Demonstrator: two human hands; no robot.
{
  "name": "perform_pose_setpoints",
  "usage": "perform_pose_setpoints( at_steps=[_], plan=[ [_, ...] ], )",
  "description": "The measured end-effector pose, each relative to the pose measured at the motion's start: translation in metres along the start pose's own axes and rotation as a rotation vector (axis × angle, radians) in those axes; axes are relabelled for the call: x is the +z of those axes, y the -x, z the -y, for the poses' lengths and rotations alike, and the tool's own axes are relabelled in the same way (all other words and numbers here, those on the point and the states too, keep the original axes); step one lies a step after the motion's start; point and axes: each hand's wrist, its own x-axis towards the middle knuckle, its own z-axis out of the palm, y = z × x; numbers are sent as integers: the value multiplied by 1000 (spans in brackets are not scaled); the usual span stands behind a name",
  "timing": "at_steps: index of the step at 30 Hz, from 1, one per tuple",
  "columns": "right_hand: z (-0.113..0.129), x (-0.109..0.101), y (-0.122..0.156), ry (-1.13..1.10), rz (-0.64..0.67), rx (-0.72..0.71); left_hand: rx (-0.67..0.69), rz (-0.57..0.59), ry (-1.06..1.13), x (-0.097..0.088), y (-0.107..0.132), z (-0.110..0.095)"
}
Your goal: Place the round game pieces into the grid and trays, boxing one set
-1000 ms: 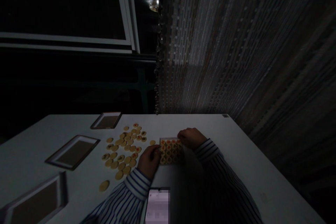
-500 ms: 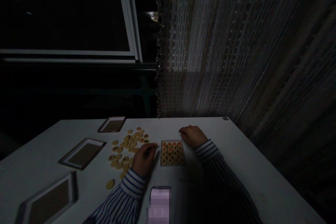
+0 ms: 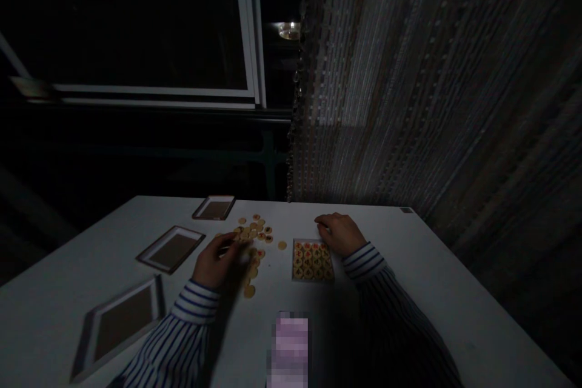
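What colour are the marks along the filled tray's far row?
Red, on those round pieces, in the head view.

Head camera: worn on the person's head, facing forward and down
Tabletop (image 3: 477, 315): seen from above, far edge just below mid-height
Left hand (image 3: 211, 262) and right hand (image 3: 342, 234): near, below centre
Window (image 3: 136, 36): farther off, upper left
String curtain (image 3: 364, 79): upper right

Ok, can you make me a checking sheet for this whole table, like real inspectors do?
Surface: white table, dimly lit.
Job's things: loose round pieces; a square tray with rows of marked pieces; three other trays, left.
Clutter: pixelated object, perhaps a phone.
Hands: left hand at the loose pieces, grip unclear; right hand near the square tray's far right corner.
Cables: nothing seen.
Surroundings: window, stringy curtain.
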Motion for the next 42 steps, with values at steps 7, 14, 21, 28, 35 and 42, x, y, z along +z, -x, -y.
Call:
perform_pose_setpoints(
  at_steps=[7, 14, 21, 28, 35, 42],
  plan=[
    [22, -2, -9, 34, 47, -55, -86, -53, -31, -27, -10, 28],
    [56, 3, -20, 24, 88, -140, -133, -96, -240, -36, -14, 51],
    [86, 10, -30, 42, 137, -232, -89, -61, -375, -33, -22, 64],
    [110, 23, -42, 57, 163, -285, -31, -12, -405, -24, -31, 81],
    [127, 53, -48, -7, 134, -350, -14, 20, -387, -18, -31, 94],
    [125, 91, -45, -79, 85, -369, -60, 71, -386, -16, -31, 95]
  ],
)
